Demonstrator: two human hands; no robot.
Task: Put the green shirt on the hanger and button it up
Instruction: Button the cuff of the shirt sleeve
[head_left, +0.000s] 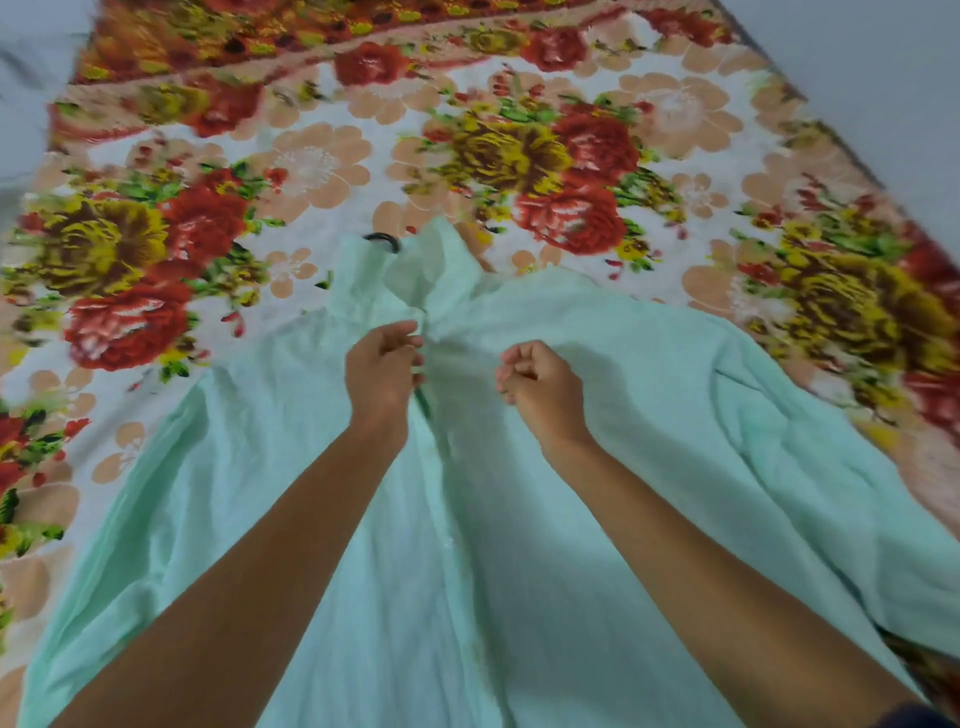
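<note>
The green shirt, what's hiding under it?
Under the green shirt lies the flowery blanket. A black hanger hook pokes out at the collar; the rest of the hanger is covered.

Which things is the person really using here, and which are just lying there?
Used for the job:
- green shirt, spread out flat
- hanger, only its dark hook peeks out at the collar
- left hand, at the shirt's front edge
- right hand, fingers curled over the shirt

Just lying there:
- flowered blanket under the shirt

both forearms reach forward; left hand (382, 371) and right hand (537, 387), the hands' fingers curled.
</note>
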